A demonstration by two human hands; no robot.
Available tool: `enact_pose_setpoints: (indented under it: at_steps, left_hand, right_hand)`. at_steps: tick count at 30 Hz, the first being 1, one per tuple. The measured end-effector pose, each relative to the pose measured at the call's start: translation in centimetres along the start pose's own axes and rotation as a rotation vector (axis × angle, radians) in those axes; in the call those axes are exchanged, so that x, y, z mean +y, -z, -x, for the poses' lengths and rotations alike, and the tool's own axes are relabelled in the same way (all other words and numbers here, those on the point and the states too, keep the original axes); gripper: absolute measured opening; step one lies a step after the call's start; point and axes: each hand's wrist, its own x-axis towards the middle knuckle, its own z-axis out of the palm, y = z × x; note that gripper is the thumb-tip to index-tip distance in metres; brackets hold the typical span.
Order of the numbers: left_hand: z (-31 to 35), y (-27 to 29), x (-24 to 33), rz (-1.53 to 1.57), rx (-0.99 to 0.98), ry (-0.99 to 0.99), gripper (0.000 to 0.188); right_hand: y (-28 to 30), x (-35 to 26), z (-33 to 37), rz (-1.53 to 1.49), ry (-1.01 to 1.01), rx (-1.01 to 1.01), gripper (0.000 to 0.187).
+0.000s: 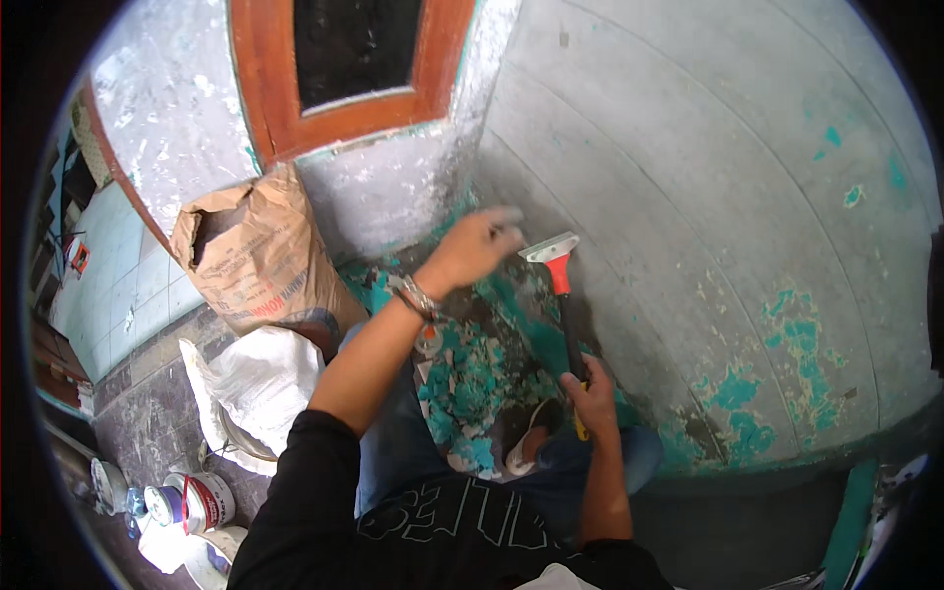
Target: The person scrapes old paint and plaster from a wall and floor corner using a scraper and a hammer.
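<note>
My right hand (pixel 591 398) is wrapped round the handle of a long-handled scraper (pixel 568 320), which has a black shaft, a red neck and a wide metal head pointing up toward the wall. My left hand (pixel 470 254), with bracelets at its wrist, is just left of the scraper head and apart from it. Its fingers are bent, somewhat blurred and apart, with nothing visible in them. Flakes of turquoise paint (pixel 462 383) lie on the floor between my legs. The grey wall (pixel 669 216) on the right has turquoise patches left on it.
An open brown paper sack (pixel 270 261) stands on the left below an orange-brown wooden frame (pixel 359 126) with a dark pane. Closer to me are a white sack (pixel 261 383) and several paint cans (pixel 206 501). A shoe (pixel 531 438) shows beside the flakes.
</note>
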Motion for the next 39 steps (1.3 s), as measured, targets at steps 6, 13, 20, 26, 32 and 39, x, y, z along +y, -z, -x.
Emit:
enact_pose_setpoints:
  at_steps: [6, 13, 20, 26, 32, 39]
  left_hand:
    - [-1.8, 4.9, -4.5, 0.522, 0.248, 0.176, 0.042]
    - [0.5, 2.8, -3.9, -0.264, 0.045, -0.120, 0.070]
    - [0.4, 1.1, -1.7, -0.489, -0.112, -0.214, 0.100]
    - [0.8, 1.6, -1.3, -0.607, -0.163, -0.193, 0.104]
    - [0.8, 0.7, -1.2, -0.663, -0.218, -0.221, 0.102]
    - [0.5, -0.1, -1.1, -0.688, -0.265, -0.209, 0.099]
  right_hand:
    - [4.4, -3.3, -6.9, 0.629, 0.437, 0.201, 0.036]
    - [6.2, -3.6, -11.1, 0.778, 0.330, 0.139, 0.042]
    - [6.3, -2.6, -12.1, 0.793, 0.357, 0.097, 0.043]
    - [6.7, -3.0, -10.6, 0.746, 0.289, 0.043, 0.046]
    - [7.3, -2.4, -9.6, 0.709, 0.309, 0.029, 0.045]
    - [7.6, -3.5, -9.3, 0.726, 0.270, 0.012, 0.045]
